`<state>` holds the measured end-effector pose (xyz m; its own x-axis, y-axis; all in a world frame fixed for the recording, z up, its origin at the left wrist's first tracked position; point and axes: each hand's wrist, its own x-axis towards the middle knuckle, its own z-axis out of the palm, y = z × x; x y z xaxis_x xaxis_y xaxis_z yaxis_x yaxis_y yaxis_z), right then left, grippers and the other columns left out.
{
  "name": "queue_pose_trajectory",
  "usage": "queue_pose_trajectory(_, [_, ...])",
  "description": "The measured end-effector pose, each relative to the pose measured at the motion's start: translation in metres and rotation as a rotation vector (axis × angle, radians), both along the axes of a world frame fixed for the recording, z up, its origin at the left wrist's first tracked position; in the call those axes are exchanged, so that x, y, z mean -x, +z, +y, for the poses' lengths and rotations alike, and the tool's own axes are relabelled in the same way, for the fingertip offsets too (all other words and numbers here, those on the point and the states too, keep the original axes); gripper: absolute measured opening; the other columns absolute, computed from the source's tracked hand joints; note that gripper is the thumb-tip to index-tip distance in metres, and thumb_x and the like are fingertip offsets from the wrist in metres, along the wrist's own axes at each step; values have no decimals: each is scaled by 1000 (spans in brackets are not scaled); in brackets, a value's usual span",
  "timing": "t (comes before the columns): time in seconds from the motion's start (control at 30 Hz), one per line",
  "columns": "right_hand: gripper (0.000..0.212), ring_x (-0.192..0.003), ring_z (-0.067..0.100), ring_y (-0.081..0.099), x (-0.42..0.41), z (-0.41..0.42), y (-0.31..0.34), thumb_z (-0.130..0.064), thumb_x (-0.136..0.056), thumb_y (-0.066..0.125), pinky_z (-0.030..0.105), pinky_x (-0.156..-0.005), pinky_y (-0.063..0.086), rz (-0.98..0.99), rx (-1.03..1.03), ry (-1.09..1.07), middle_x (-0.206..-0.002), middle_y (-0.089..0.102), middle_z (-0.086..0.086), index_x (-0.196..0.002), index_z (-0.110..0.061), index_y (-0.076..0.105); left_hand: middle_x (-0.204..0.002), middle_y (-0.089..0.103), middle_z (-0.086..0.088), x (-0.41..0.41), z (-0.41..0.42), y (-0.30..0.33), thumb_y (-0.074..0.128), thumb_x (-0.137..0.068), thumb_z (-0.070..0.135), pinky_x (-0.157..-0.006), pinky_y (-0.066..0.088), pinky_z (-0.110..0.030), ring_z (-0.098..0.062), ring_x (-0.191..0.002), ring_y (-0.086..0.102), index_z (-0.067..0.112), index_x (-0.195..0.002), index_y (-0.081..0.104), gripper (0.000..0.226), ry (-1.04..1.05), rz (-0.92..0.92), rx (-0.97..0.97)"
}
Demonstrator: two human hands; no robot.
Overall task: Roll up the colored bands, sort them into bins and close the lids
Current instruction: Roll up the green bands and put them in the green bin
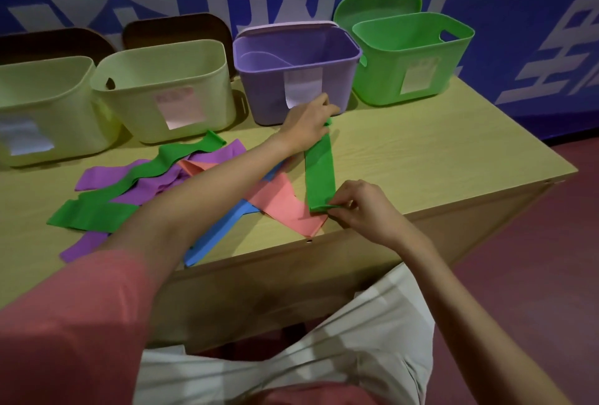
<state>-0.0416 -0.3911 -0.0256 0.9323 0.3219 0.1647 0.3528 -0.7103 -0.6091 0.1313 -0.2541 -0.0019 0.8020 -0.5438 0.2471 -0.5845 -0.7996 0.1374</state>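
Observation:
A green band (319, 171) lies stretched out straight on the wooden table (421, 152), running from the purple bin toward the front edge. My left hand (308, 122) holds its far end down near the purple bin (296, 71). My right hand (359, 207) pinches the near end, which is folded over a little. To the left lies a loose pile of bands: another green band (129, 190), purple bands (107, 174), a salmon band (282, 200) and a blue band (220, 233). The green bin (411, 58) stands at the back right, its lid (377, 4) leaning behind it.
Two cream bins (168, 90) (45, 113) stand at the back left with brown lids (176, 28) propped behind them. Each bin carries a white label. The table's front edge runs close under my right hand. A blue wall with white lettering is behind.

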Motion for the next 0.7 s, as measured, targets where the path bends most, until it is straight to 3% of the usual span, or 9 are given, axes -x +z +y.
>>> queue_pose_trajectory(0.1, [14, -67, 2, 51, 4, 2, -1, -6, -81, 73, 10, -63, 38, -21, -52, 26, -83, 65, -1, -94, -11, 77, -98, 67, -3, 36, 19, -3, 71, -83, 17, -76, 48, -32, -13, -79, 59, 11, -103, 71, 21, 4, 131, 296])
queue_pose_trajectory(0.17, [15, -65, -1, 51, 7, 3, -4, -6, -80, 74, 9, -62, 39, -25, -92, 13, -79, 62, -5, -95, -10, 77, -87, 71, 2, 69, 37, -5, 72, -83, 15, -72, 49, -20, -5, -72, 60, 11, -94, 74, 12, -15, 259, 433])
queue_pose_trajectory(0.23, [17, -66, 6, 55, 9, 4, -8, -7, -80, 75, 19, -65, 47, -26, -110, -10, -80, 63, -5, -97, -8, 75, -86, 71, 4, 103, 57, -10, 70, -85, 13, -72, 47, -12, -2, -75, 62, 10, -94, 74, 10, -28, 344, 495])
queue_pose_trajectory(0.3, [21, -70, 15, 59, 11, 5, -12, -7, -80, 75, 33, -68, 53, -7, -132, -53, -80, 61, -6, -101, -7, 72, -89, 71, 4, 132, 75, -16, 70, -86, 12, -76, 49, -15, -2, -80, 64, 11, -96, 73, 10, -47, 388, 541])
queue_pose_trajectory(0.43, [22, -66, 11, 56, 12, 3, -16, -7, -80, 75, 38, -65, 52, 2, -169, -69, -73, 55, -14, -100, -11, 67, -96, 70, 4, 156, 93, -28, 72, -85, 20, -80, 52, -26, -7, -90, 65, 13, -102, 71, 18, -88, 371, 530])
queue_pose_trajectory(0.53, [21, -65, 16, 57, 12, 1, -18, -8, -80, 76, 40, -64, 52, -1, -174, -70, -72, 57, -9, -97, -15, 67, -96, 69, 1, 158, 89, -35, 74, -82, 19, -78, 51, -29, -9, -89, 62, 11, -103, 70, 22, -117, 255, 495])
queue_pose_trajectory(0.7, [17, -68, 15, 56, 14, 3, -21, -9, -80, 76, 34, -62, 49, -37, -153, -56, -76, 58, -5, -95, -14, 68, -90, 69, -1, 162, 72, -43, 74, -81, 25, -77, 46, -32, -18, -86, 60, 10, -99, 70, 24, -172, 103, 386])
